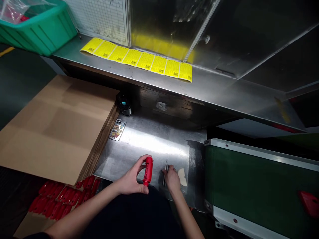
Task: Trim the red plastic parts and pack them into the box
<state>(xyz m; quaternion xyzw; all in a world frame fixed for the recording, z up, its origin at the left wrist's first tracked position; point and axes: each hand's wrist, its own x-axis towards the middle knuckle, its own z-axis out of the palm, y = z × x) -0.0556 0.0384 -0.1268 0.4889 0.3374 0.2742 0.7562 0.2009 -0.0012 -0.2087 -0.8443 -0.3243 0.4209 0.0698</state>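
My left hand [131,180] grips a red plastic cylinder-shaped part [147,171], held upright over the front edge of the steel worktop [149,139]. My right hand [171,179] rests just to the right of it, fingers on a thin metal tool like tweezers [165,171] lying on the steel. A small pale label or sticker [182,176] lies beside the right hand.
A stack of flat cardboard sheets [57,126] lies at left, a box of several red parts [62,197] below it. A phone [117,129] and a dark jar [124,104] sit at the back. Yellow labels [139,59] line the upper shelf. A green conveyor belt [249,186] carries a red part [309,202] at right. A green bin [37,28] stands top left.
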